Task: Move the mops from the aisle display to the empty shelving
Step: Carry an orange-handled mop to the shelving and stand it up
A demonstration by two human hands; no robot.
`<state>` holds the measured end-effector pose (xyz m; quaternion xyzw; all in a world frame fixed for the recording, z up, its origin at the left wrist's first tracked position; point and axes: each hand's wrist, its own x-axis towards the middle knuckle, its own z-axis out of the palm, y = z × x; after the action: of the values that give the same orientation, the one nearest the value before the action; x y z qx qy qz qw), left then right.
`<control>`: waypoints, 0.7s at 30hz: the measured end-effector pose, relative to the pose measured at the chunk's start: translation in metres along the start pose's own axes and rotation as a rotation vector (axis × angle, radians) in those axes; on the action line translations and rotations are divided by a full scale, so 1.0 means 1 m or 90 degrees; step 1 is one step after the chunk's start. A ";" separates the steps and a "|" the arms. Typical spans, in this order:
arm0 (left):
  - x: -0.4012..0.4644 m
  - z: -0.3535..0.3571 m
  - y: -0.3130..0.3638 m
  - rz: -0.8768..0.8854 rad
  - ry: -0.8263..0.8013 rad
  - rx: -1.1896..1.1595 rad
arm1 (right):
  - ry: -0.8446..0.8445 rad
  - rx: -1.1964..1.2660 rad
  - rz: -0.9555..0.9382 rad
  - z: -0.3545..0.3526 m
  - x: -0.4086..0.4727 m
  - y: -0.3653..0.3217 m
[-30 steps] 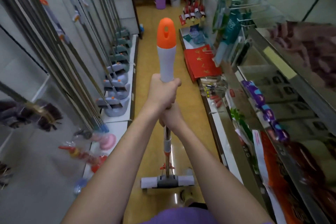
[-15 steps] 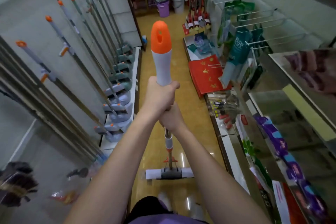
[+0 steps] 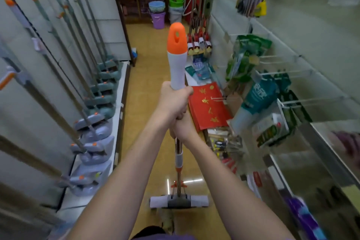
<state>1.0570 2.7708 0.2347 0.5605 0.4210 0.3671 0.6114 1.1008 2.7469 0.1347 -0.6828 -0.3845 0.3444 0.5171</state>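
I clamp both hands, left hand (image 3: 174,101) above right hand (image 3: 182,127), on the mop (image 3: 176,68), upright to clear both shelves while carrying.

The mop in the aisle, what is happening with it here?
A person holds one mop upright in the middle of a shop aisle. The left hand grips the bottom of the white handle and the right hand grips the metal pole just under it. The mop head is down near the floor. More mops lean in a row along the left shelf.
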 end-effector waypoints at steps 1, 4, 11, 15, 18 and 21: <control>0.025 -0.004 0.006 -0.009 -0.002 -0.003 | -0.004 -0.029 0.010 0.004 0.024 -0.007; 0.094 -0.017 0.022 -0.030 0.005 -0.028 | -0.032 -0.080 0.023 0.014 0.091 -0.031; 0.224 -0.023 0.051 0.000 -0.028 -0.027 | -0.015 -0.073 -0.001 0.025 0.219 -0.063; 0.303 -0.013 0.055 0.002 -0.050 -0.019 | 0.010 -0.056 -0.003 0.023 0.294 -0.065; 0.360 -0.002 0.053 0.007 -0.061 -0.018 | 0.012 -0.058 -0.009 0.022 0.353 -0.061; 0.436 0.017 0.054 0.004 -0.067 -0.009 | -0.001 -0.066 -0.004 0.016 0.429 -0.055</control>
<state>1.2374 3.1714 0.2434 0.5757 0.3840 0.3422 0.6356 1.2784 3.1415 0.1531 -0.7073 -0.4042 0.3226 0.4819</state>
